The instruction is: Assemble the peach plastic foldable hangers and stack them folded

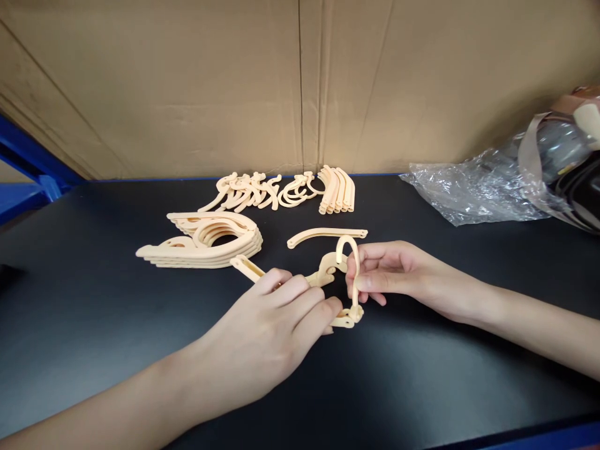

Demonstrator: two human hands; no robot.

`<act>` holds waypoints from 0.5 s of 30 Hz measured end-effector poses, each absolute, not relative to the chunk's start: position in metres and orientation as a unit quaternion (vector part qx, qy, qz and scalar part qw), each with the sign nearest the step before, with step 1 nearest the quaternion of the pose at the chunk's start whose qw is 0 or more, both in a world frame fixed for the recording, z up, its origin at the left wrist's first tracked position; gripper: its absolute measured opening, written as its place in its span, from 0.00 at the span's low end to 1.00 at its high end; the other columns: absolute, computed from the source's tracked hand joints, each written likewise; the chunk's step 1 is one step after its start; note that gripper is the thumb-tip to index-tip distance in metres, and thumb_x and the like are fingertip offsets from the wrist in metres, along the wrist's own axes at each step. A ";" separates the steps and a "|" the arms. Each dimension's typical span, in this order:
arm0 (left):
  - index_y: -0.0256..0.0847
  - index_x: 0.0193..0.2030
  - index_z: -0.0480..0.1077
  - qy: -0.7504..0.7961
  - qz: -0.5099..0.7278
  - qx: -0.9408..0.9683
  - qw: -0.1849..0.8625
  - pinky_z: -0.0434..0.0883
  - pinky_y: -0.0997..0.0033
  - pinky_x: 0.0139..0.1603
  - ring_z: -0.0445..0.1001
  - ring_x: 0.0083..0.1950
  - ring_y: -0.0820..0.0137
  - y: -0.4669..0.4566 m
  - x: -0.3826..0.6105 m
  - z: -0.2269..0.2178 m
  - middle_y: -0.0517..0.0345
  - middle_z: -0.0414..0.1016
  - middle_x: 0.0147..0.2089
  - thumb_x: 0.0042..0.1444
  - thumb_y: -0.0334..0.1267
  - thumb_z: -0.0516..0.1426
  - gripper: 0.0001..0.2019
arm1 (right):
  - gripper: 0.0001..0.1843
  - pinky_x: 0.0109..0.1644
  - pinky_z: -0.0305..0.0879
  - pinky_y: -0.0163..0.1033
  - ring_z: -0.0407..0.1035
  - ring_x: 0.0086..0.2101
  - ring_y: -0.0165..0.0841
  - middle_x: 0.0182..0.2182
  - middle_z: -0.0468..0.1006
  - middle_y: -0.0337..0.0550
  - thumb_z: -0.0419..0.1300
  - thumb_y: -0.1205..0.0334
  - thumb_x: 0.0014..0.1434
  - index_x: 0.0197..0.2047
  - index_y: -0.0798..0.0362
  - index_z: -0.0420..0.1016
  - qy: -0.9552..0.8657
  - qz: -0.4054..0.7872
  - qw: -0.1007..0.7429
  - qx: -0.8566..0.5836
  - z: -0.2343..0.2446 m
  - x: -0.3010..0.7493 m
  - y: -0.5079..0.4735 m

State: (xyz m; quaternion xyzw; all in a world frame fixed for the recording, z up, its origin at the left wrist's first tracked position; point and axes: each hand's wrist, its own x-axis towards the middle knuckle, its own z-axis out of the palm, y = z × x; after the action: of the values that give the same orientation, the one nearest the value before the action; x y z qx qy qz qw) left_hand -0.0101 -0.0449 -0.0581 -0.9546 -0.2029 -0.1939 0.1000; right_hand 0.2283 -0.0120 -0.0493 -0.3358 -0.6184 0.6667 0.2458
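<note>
My left hand is closed around a cream plastic arm piece, whose end sticks out past my knuckles to the upper left. My right hand pinches a cream curved hook piece that stands upright and meets the left-hand piece at a joint near the black tabletop. Both hands sit close together at the middle of the table, with the two pieces joined between them.
A loose cream arm lies just behind the hands. A stack of assembled cream pieces sits to the left, with rows of hooks and curved arms behind. Crumpled clear plastic lies at right before a cardboard wall.
</note>
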 end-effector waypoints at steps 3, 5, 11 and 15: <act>0.32 0.47 0.68 -0.210 -0.186 -0.954 0.107 0.60 0.65 0.38 0.69 0.37 0.66 -0.044 -0.011 -0.058 0.56 0.73 0.34 0.68 0.27 0.48 0.09 | 0.07 0.33 0.63 0.31 0.67 0.29 0.25 0.29 0.75 0.37 0.65 0.60 0.61 0.36 0.55 0.75 -0.612 0.662 0.260 -0.347 -0.050 0.227 -0.013; 0.32 0.48 0.68 -0.212 -0.180 -0.954 0.112 0.61 0.64 0.39 0.70 0.38 0.65 -0.044 -0.011 -0.058 0.55 0.74 0.35 0.67 0.27 0.48 0.09 | 0.08 0.34 0.64 0.32 0.66 0.30 0.26 0.30 0.74 0.37 0.65 0.60 0.61 0.36 0.55 0.74 -0.605 0.664 0.265 -0.352 -0.052 0.227 -0.014; 0.30 0.48 0.69 -0.211 -0.178 -0.953 0.127 0.61 0.64 0.39 0.70 0.37 0.64 -0.046 -0.012 -0.059 0.53 0.75 0.36 0.66 0.26 0.50 0.09 | 0.06 0.35 0.64 0.32 0.66 0.29 0.25 0.31 0.74 0.37 0.65 0.61 0.60 0.38 0.54 0.75 -0.592 0.657 0.292 -0.364 -0.056 0.226 -0.017; 0.31 0.49 0.68 -0.221 -0.171 -0.952 0.126 0.61 0.63 0.39 0.70 0.38 0.64 -0.046 -0.012 -0.060 0.53 0.76 0.37 0.66 0.25 0.49 0.09 | 0.04 0.35 0.64 0.31 0.66 0.30 0.25 0.31 0.75 0.36 0.65 0.62 0.60 0.38 0.53 0.75 -0.587 0.656 0.307 -0.362 -0.056 0.225 -0.019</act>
State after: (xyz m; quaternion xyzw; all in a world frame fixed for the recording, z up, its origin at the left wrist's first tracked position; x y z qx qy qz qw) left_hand -0.0115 -0.0460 -0.0605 -0.9518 -0.2214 -0.1708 0.1259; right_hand 0.2246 -0.0194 -0.0562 -0.3621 -0.5870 0.6559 0.3068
